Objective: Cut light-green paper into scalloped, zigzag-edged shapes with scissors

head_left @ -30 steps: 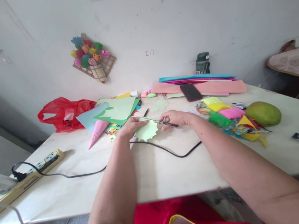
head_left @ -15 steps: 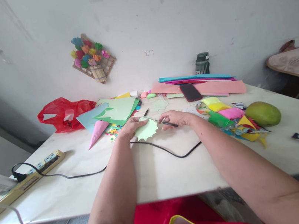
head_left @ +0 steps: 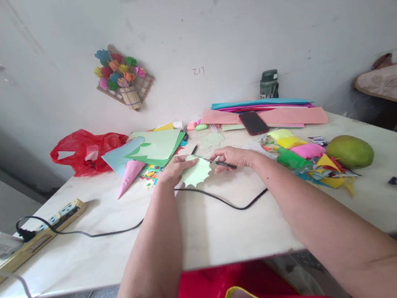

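My left hand [head_left: 176, 169] pinches a pale green paper piece [head_left: 196, 173] by its left side, thumb on top. Its lower and right edges are scalloped with small points. In my right hand [head_left: 230, 157] is a pair of scissors [head_left: 226, 165] with a black handle. Their thin metal blades reach left along the paper's upper edge, just beyond my left thumb. Whether the blades are parted is too small to tell. Behind the paper lies a dark pen-like stick [head_left: 194, 149]. Another pale green scalloped cutout [head_left: 213, 140] rests farther back.
Left are a red plastic bag [head_left: 86, 148], green sheets [head_left: 155, 145], a pink cone [head_left: 130, 176] and a power strip [head_left: 55, 225]. A black cord [head_left: 225, 204] crosses under my forearms. Right are a phone [head_left: 253, 123], coloured packets [head_left: 295, 149] and a green mango [head_left: 350, 151].
The green paper and my left hand have shifted very slightly to the right. My right hand stays almost in place, with the scissors still at the paper's upper edge.
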### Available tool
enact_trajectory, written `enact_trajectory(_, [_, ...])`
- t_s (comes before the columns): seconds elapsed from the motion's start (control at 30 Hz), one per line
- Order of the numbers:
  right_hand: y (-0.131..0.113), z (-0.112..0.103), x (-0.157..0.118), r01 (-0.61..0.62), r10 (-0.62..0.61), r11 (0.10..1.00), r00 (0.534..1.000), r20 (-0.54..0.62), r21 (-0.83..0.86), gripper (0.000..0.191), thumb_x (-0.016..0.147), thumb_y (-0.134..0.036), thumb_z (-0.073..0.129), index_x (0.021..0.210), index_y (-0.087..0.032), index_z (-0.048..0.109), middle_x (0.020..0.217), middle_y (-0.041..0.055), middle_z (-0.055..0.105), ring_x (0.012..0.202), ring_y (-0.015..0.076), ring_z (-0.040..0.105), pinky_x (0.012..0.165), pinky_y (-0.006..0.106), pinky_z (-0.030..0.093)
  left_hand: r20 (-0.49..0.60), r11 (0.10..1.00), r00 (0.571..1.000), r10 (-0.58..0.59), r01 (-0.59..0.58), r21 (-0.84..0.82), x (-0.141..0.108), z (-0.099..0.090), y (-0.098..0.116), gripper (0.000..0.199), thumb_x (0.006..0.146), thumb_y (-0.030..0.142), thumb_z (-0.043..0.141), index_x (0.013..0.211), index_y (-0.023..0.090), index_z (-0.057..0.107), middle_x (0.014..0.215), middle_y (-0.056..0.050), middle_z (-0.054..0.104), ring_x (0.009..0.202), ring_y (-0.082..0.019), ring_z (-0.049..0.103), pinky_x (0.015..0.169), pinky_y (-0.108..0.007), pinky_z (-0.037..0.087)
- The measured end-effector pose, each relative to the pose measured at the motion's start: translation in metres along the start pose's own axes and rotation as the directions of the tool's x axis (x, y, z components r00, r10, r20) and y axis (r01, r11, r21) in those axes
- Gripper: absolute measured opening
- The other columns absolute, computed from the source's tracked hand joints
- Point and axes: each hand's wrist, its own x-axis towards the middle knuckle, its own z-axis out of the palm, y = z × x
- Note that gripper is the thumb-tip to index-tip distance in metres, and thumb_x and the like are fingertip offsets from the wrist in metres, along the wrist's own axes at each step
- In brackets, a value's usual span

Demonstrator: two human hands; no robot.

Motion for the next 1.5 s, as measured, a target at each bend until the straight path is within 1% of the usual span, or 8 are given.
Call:
enact_trajectory(0.27, [0.005, 0.001, 0.006, 0.007, -0.007, 1.0, 0.999, -0.033, 0.02, 0.048, 0.057, -0.038, 0.07, 0.097, -0.014, 0.058, 0.044, -0.0102, 0.041, 0.038, 0.005, 0.033, 0.041, 0.02, 0.027, 0.01, 0.999, 0.999, 0.033, -0.032, -0.019, 0.0, 0.001, 0.0, 0.032, 0.06, 0.033, 0.073, 0.08, 0.009, 0.065, 0.068, -0.008, 0.068, 0.053, -0.015, 0.061, 0.048, -0.023, 0.047])
enact_trajectory(0.4, [0.007, 0.002, 0.008, -0.003, 0.004, 1.0, 0.999, -0.044, 0.022, 0.047, 0.058, -0.038, 0.07, 0.096, -0.014, 0.058, 0.045, -0.009, 0.044, 0.038, 0.0055, 0.033, 0.041, 0.02, 0.027, -0.016, 1.0, 1.0, 0.023, -0.023, -0.014, 0.001, 0.002, 0.0, 0.035, 0.059, 0.035, 0.074, 0.079, 0.008, 0.064, 0.065, -0.008, 0.067, 0.051, -0.015, 0.06, 0.047, -0.022, 0.046])
enact_trajectory(0.6, [0.004, 0.002, 0.006, -0.024, 0.025, 1.0, 0.998, -0.061, 0.015, 0.045, 0.059, -0.038, 0.069, 0.095, -0.014, 0.059, 0.044, -0.0089, 0.043, 0.037, 0.0051, 0.033, 0.041, 0.02, 0.026, -0.024, 0.999, 0.999, 0.031, -0.032, -0.043, 0.003, 0.003, -0.001, 0.038, 0.058, 0.035, 0.074, 0.083, 0.01, 0.062, 0.069, -0.007, 0.067, 0.055, -0.015, 0.061, 0.049, -0.023, 0.046])
enact_trajectory(0.73, [0.002, 0.003, 0.004, -0.038, 0.039, 0.999, 0.995, -0.087, 0.015, 0.045, 0.059, -0.037, 0.069, 0.095, -0.013, 0.059, 0.046, -0.0081, 0.044, 0.037, 0.0051, 0.035, 0.04, 0.02, 0.027, -0.056, 0.997, 0.997, 0.054, -0.057, -0.058, 0.003, 0.004, -0.001, 0.034, 0.058, 0.035, 0.073, 0.079, 0.012, 0.059, 0.065, -0.004, 0.065, 0.053, -0.014, 0.061, 0.049, -0.022, 0.045])
enact_trajectory(0.87, [0.005, 0.004, 0.006, -0.015, 0.018, 0.999, 0.995, -0.095, 0.03, 0.047, 0.059, -0.039, 0.069, 0.097, -0.013, 0.058, 0.047, -0.0076, 0.046, 0.037, 0.005, 0.035, 0.04, 0.02, 0.028, -0.073, 0.996, 0.995, 0.073, -0.076, -0.053, 0.003, 0.004, -0.001, 0.033, 0.058, 0.034, 0.074, 0.078, 0.011, 0.061, 0.064, -0.003, 0.064, 0.057, -0.014, 0.061, 0.055, -0.023, 0.048])
enact_trajectory(1.1, [0.012, 0.003, 0.009, -0.007, 0.011, 0.999, 0.997, -0.071, 0.052, 0.047, 0.061, -0.04, 0.068, 0.098, -0.014, 0.057, 0.049, -0.0071, 0.048, 0.037, 0.0041, 0.033, 0.038, 0.019, 0.025, -0.06, 0.999, 0.997, 0.044, -0.045, -0.023, 0.002, 0.006, 0.001, 0.035, 0.058, 0.035, 0.074, 0.08, 0.01, 0.061, 0.066, -0.005, 0.065, 0.055, -0.014, 0.061, 0.053, -0.023, 0.047])
enact_trajectory(1.33, [0.002, 0.002, 0.002, -0.001, 0.001, 1.0, 0.998, -0.07, 0.011, 0.041, 0.062, -0.037, 0.067, 0.094, -0.014, 0.059, 0.046, -0.0082, 0.044, 0.039, 0.0038, 0.032, 0.04, 0.019, 0.026, -0.022, 0.996, 0.996, 0.084, -0.084, -0.021, 0.005, 0.005, -0.002, 0.033, 0.06, 0.035, 0.072, 0.077, 0.012, 0.057, 0.061, -0.002, 0.063, 0.052, -0.012, 0.059, 0.051, -0.022, 0.045])
enact_trajectory(1.5, [0.003, 0.003, 0.003, -0.004, 0.004, 1.0, 0.997, -0.08, -0.007, 0.043, 0.061, -0.04, 0.067, 0.095, -0.014, 0.06, 0.047, -0.0079, 0.044, 0.038, 0.0042, 0.032, 0.04, 0.019, 0.026, -0.029, 0.996, 0.996, 0.085, -0.085, -0.015, 0.005, 0.005, -0.003, 0.032, 0.061, 0.035, 0.072, 0.076, 0.011, 0.056, 0.06, -0.002, 0.061, 0.05, -0.012, 0.058, 0.049, -0.021, 0.045])
